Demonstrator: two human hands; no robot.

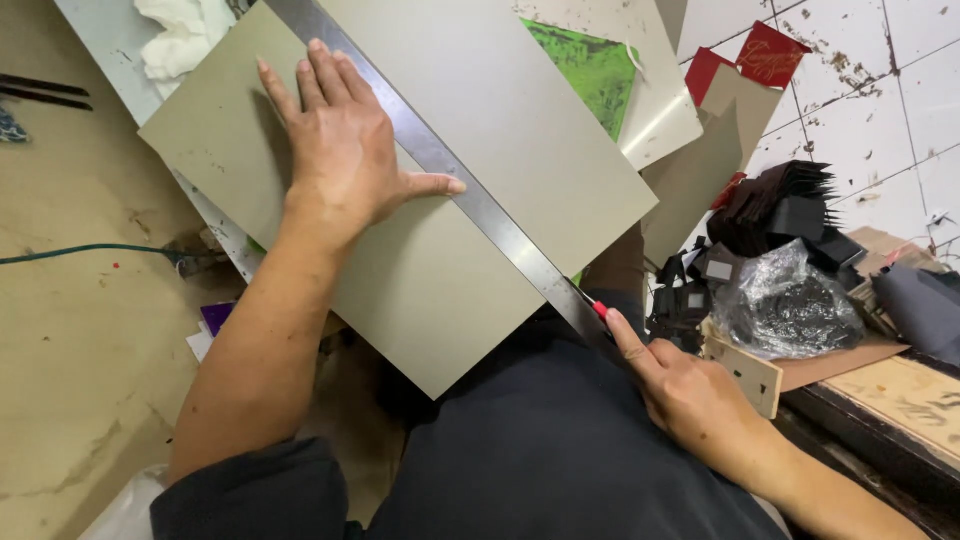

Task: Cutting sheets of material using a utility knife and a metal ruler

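Pressing down from above, the left hand [340,150] lies flat w/ fingers spread on a grey card sheet [430,260], thumb stretched out to touch the edge of a long metal ruler [450,170]; nothing is gripped, the palm just bears on sheet and ruler. Far left: bare tan floor [70,330], a green cable [70,250] running across it, and crumpled white cloth [175,40] near the top edge. The sheet sits tilted across the person's lap, its lower corner over the dark garment [540,450], on top of other boards. The ruler runs diagonally from top centre down to lower right across the sheet. Behind it, a green-printed sheet [590,65] shows between two more grey boards. At the ruler's lower end the right hand [690,395] is closed round a cutter w/ a red tip [599,309], index finger laid along it, tip against the ruler's edge at the sheet's border; blade itself too small to make out. Right of that: a stack of dark folded pieces [780,205], a crinkled clear plastic bag [790,305] of dark items on brown cardboard, red cards [765,55] upper right, white tiled floor [880,90] beyond.
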